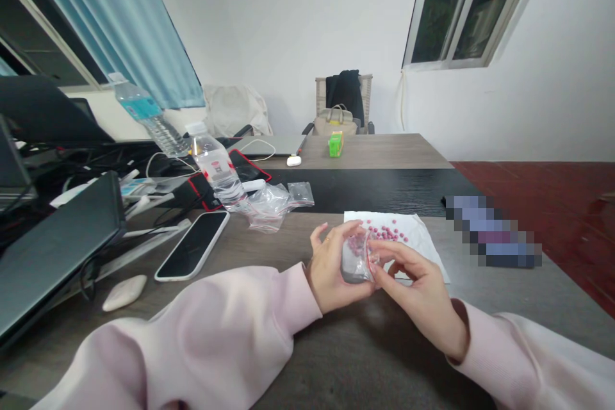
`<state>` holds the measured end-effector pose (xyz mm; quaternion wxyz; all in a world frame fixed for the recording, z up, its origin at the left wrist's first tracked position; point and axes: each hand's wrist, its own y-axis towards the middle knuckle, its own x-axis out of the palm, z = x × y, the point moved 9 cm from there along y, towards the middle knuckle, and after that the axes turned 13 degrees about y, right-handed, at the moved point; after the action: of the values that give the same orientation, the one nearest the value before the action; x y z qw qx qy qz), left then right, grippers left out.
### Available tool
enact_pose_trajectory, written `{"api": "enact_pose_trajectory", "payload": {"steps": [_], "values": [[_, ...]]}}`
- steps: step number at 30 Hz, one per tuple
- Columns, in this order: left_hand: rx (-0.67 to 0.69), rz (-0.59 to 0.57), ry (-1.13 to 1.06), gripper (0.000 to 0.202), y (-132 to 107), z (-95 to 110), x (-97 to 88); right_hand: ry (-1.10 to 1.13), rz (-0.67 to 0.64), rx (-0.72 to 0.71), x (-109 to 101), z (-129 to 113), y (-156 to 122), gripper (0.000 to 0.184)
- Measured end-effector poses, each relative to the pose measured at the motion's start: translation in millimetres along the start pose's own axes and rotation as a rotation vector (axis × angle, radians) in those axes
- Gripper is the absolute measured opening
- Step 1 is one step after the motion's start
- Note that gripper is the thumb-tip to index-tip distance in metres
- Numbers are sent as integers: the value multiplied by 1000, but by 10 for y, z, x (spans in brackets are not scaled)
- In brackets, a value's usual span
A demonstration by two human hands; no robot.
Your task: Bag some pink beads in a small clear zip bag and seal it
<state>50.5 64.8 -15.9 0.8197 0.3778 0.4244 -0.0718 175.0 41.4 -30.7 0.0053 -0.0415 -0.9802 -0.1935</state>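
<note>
Gripping w/ both: L hand (330, 272) is cupping the clear bag (355, 264), fingers part-spread; R hand (418, 278) is pinching its red-striped edge (369, 255), fingertips nearly closed. Bag's sitting between them, by the white paper (427, 250). Slack pinching could be letting it slip; R knuckles nudging the paper might be rolling the pink pellets (388, 232) off.

Bright, even room light, perhaps from overhead, whitens the wall (288, 32); soft shadow darkens the near table (384, 359). The clear bag (354, 264) glints. Wide-angle distortion stretches the edges; one patch (497, 237) at right is pixelated.
</note>
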Motion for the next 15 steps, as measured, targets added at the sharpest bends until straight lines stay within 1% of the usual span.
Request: {"api": "enact_pose_trajectory", "payload": {"steps": [2, 5, 7, 8, 10, 12, 13, 15], "values": [[-3, -34, 10, 74, 17, -2, 6, 11, 4, 39, -4, 52, 8, 21], [-9, -59, 33, 66, 32, -5, 4, 53, -19, 113, 11, 147, 33, 20], [-46, -33, 41, 63, 39, -51, -16, -8, -39, 104, -20, 151, 87, 22], [-76, -11, 42, 64, 42, -90, -28, -91, -37, 78, -67, 133, 129, 25], [-146, 33, 35, 70, 46, -186, -47, -358, -3, 6, -219, 75, 235, 31], [-210, 63, 21, 77, 49, -274, -53, -716, 28, -68, -369, 7, 343, 35], [-234, 70, 15, 78, 52, -307, -52, -915, 7, -110, -395, -17, 388, 32], [-262, 66, 4, 73, 60, -341, -47, -1262, -55, -138, -419, -3, 447, 21]]}}
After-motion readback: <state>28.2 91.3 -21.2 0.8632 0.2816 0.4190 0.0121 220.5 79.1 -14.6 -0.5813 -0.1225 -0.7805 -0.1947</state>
